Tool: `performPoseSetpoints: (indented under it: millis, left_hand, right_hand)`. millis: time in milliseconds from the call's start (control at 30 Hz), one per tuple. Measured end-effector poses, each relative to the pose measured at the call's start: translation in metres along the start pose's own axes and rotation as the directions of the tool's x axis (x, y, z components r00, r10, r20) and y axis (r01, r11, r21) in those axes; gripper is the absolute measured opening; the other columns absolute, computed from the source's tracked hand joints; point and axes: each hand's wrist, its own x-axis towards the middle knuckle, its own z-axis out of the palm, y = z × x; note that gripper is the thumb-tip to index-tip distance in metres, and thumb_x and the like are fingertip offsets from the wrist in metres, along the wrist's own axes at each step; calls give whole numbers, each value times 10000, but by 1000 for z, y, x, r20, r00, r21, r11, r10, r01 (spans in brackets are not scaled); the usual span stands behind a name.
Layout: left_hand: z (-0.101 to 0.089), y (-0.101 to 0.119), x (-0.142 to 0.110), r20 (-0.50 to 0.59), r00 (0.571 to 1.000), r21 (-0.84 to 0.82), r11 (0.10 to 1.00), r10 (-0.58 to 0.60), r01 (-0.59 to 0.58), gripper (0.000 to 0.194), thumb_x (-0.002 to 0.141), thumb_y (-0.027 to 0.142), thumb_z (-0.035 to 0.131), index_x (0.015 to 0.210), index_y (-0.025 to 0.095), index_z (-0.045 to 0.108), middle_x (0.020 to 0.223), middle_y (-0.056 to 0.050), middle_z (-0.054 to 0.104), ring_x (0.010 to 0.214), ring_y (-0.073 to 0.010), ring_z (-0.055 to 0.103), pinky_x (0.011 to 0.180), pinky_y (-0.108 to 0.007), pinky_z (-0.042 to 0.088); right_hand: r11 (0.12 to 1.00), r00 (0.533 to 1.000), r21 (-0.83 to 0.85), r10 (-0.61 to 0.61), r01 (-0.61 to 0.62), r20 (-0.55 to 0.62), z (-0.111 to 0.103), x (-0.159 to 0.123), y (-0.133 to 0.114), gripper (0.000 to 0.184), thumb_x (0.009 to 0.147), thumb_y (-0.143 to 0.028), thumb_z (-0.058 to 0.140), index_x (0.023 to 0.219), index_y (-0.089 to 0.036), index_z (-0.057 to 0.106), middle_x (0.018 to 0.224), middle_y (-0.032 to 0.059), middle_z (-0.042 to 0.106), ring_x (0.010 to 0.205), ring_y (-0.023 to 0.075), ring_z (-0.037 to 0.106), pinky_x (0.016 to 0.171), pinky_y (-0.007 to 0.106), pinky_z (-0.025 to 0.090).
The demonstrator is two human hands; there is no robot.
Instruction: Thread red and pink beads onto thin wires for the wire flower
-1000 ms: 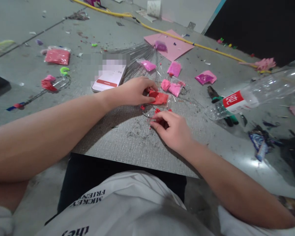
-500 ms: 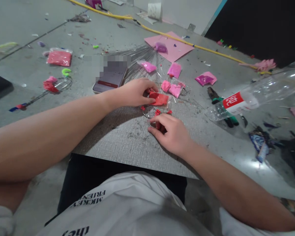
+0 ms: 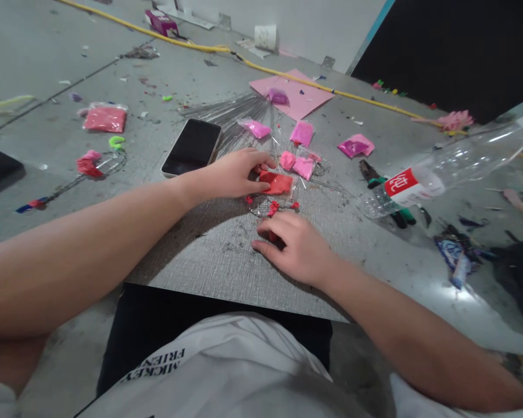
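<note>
My left hand (image 3: 233, 173) rests on the grey board (image 3: 226, 255), its fingers pinched on a small clear bag of red beads (image 3: 278, 183). Just below it lies a thin wire loop with red beads (image 3: 272, 206) on it. My right hand (image 3: 293, 247) lies palm down beside that loop, fingers curled together over a few loose red beads; I cannot make out what they grip. Small bags of pink beads (image 3: 304, 166) lie right behind the red bag.
A dark phone (image 3: 192, 147) lies left of my left hand, by a bundle of thin wires (image 3: 235, 110). A clear plastic bottle (image 3: 444, 171) lies on its side at the right, over green-handled pliers (image 3: 390, 194). A pink sheet (image 3: 292, 93), more bead bags and scraps are scattered around.
The phone's screen has gone dark. My right hand has drawn slightly back toward me over the loose beads. My left hand stays on the red bag.
</note>
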Motion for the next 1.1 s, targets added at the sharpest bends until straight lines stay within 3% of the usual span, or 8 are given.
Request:
performPoseSetpoints:
  millis: [100, 233, 333, 467, 633, 767, 933, 1100]
  left_hand:
    - [0, 1, -1, -2, 1000, -4, 1000, -12, 12, 453, 855, 382, 657, 1276, 214, 651, 1138, -112, 692, 1084, -257, 636, 916, -364, 492]
    - [-2, 4, -3, -1, 999, -9, 999, -38, 38, 419, 869, 380, 662, 1263, 236, 666, 1181, -124, 688, 1083, -265, 643, 935, -389, 507]
    - [-4, 5, -4, -11, 999, -15, 999, -38, 38, 416, 878, 387, 664, 1267, 239, 676, 1199, -130, 682, 1052, -261, 651, 928, -393, 518]
    - [-4, 6, -5, -33, 998, -16, 998, -58, 57, 452, 878, 395, 669, 1291, 214, 686, 1200, -140, 679, 987, -240, 667, 891, -369, 530]
    - [-9, 5, -6, -174, 971, -1, 986, -164, 166, 307, 886, 306, 623, 1130, 168, 746, 1080, -115, 742, 853, -205, 678, 801, -340, 527]
    - [-30, -1, -12, -314, 920, 159, 942, -235, 295, 231, 901, 244, 587, 1055, 180, 747, 903, -70, 752, 770, -192, 631, 747, -334, 479]
    - [-48, -15, -16, -216, 950, 382, 876, -225, 295, 241, 901, 135, 535, 1000, 132, 755, 881, -97, 730, 803, -203, 589, 764, -349, 469]
    - [-31, -15, -10, -123, 988, 359, 924, -91, 130, 359, 965, 214, 530, 1261, 134, 717, 1112, -118, 725, 1008, -224, 655, 938, -359, 519]
  right_hand:
    - [999, 999, 47, -12, 14, -49, -1, -1, 0, 148, 1032, -283, 596, 990, -188, 701, 955, 73, 742, 904, 215, 671, 839, 361, 527]
    - [995, 974, 95, 28, -7, -226, -8, -2, 3, 171, 1045, -194, 535, 1068, -189, 704, 910, 51, 755, 814, 174, 684, 772, 319, 529]
    - [992, 907, 123, 88, -41, -411, -18, -1, 8, 133, 1030, -243, 594, 978, -202, 710, 741, -5, 710, 639, 131, 635, 647, 278, 492]
    - [987, 819, 126, 150, -95, -555, -25, 2, 20, 313, 1025, -393, 617, 777, -206, 653, 566, -47, 577, 500, 102, 520, 541, 268, 407]
    - [968, 766, 207, 241, -142, -596, -20, 8, 28, 249, 1062, -374, 530, 961, -213, 691, 663, -29, 635, 578, 119, 590, 610, 278, 468]
    - [972, 794, 205, 214, -115, -568, -15, 10, 24, 238, 1024, -366, 600, 873, -204, 686, 620, -40, 577, 566, 110, 535, 583, 265, 429]
    - [961, 812, 258, 225, -95, -539, -14, 11, 22, 272, 1001, -346, 624, 777, -194, 652, 560, -63, 463, 522, 92, 426, 526, 253, 359]
    - [956, 790, 277, 244, -99, -562, -15, 15, 27, 279, 996, -332, 621, 751, -198, 631, 571, -59, 468, 538, 96, 420, 544, 263, 362]
